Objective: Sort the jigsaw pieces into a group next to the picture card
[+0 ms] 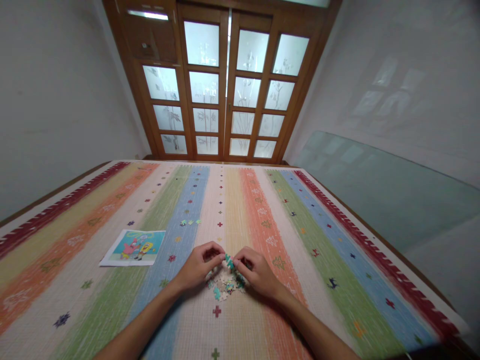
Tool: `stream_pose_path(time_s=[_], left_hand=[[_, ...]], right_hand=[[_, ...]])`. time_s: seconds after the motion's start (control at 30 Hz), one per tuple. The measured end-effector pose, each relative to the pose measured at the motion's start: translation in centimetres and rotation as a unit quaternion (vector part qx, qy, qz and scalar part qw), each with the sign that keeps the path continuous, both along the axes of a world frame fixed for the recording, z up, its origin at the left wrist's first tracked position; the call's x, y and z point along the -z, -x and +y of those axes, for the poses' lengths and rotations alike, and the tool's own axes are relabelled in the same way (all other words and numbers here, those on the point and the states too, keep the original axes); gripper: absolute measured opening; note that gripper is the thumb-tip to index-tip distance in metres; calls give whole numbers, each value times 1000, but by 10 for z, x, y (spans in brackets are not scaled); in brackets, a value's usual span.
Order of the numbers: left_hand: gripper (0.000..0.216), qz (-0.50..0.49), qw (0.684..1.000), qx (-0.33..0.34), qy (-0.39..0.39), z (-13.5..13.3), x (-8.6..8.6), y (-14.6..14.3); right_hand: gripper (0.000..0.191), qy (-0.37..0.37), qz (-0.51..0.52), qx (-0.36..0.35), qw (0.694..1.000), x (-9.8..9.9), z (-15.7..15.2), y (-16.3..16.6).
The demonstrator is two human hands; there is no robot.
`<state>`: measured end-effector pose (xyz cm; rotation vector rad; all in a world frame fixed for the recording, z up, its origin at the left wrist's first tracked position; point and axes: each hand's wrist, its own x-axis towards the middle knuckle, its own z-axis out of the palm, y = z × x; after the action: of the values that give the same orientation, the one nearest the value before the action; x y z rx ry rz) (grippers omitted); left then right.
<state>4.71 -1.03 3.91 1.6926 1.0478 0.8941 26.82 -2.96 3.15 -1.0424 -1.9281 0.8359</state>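
Pinching a small turquoise-and-white jigsaw piece between their fingertips, a person's bare left hand and bare right hand are close together, thumbs bent inward; whether it is one piece or several joined, I cannot tell. With that piece as the clock's centre, a loose heap of turquoise, cream and multicoloured jigsaw pieces lies at six o'clock, partly hidden by the hands. Three pale green-and-white pieces sit in a row between ten and eleven. At nine, a white rectangular sheet shows pink and yellow cartoon figures. All rest on a pastel-striped woven cloth.
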Motion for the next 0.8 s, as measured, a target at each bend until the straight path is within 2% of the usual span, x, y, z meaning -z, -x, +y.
stream_pose_path(time_s=[0.13, 0.23, 0.33, 0.43, 0.6, 0.8], left_hand=[[28, 62, 990, -107, -72, 22, 1, 30], [25, 125, 968, -187, -110, 39, 2, 60], [22, 185, 945, -236, -133, 51, 6, 84], [18, 232, 927, -255, -150, 58, 13, 95], [15, 268, 908, -266, -181, 63, 23, 96], [20, 245, 912, -260, -203, 60, 17, 93]], right_hand=[[24, -6, -3, 6, 1000, -1, 0, -1], [24, -13, -4, 7, 1000, -1, 0, -1], [24, -20, -3, 3, 1000, -1, 0, 0], [25, -26, -8, 3, 1000, 0, 0, 0], [25, -32, -15, -1, 999, 3, 1, -2], [23, -33, -14, 1, 999, 3, 1, -2]])
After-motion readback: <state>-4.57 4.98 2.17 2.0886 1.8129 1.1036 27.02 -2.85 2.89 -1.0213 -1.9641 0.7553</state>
